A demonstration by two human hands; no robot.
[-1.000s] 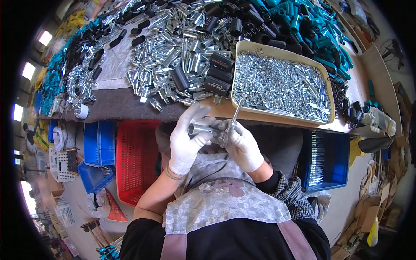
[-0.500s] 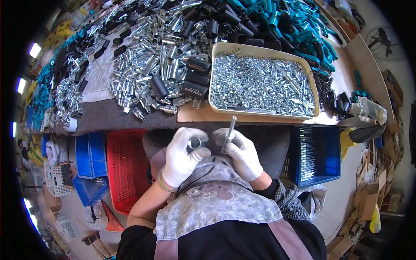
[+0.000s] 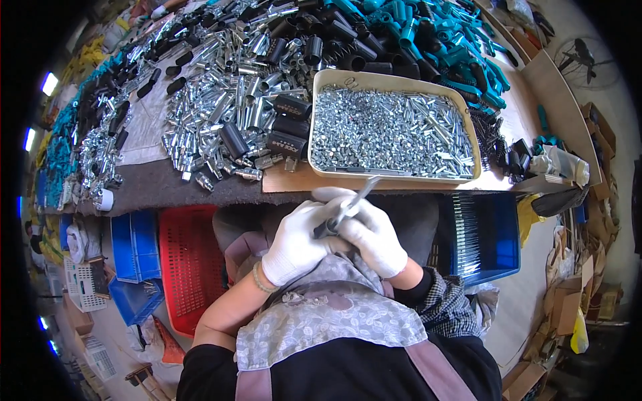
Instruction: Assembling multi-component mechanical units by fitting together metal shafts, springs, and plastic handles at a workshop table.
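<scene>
In front of my apron, close to the table's front edge, both white-gloved hands are brought together. My left hand (image 3: 294, 244) is closed round a short metal tube (image 3: 326, 228), mostly hidden by the fingers. A slim metal rod (image 3: 364, 192) sticks up out of my right hand (image 3: 374, 244), whose fingers grip its lower end right beside the tube. Whether the rod's hidden end sits inside the tube I cannot tell. Just beyond the hands stands a cream tray (image 3: 394, 175) filled with small metal pins and bits.
Metal tubes and fittings (image 3: 234, 100) pile up left of the tray, with black sleeves (image 3: 233, 140) among them. Teal handles (image 3: 461, 60) heap at the back right. Below the table edge are a red basket (image 3: 190, 267), blue bins (image 3: 136, 247) and a blue crate of thin rods (image 3: 498, 240).
My hands have come together from slightly apart, bringing the rod against the tube. The rod now leans to the right instead of standing nearly upright. The whole view has shifted slightly.
</scene>
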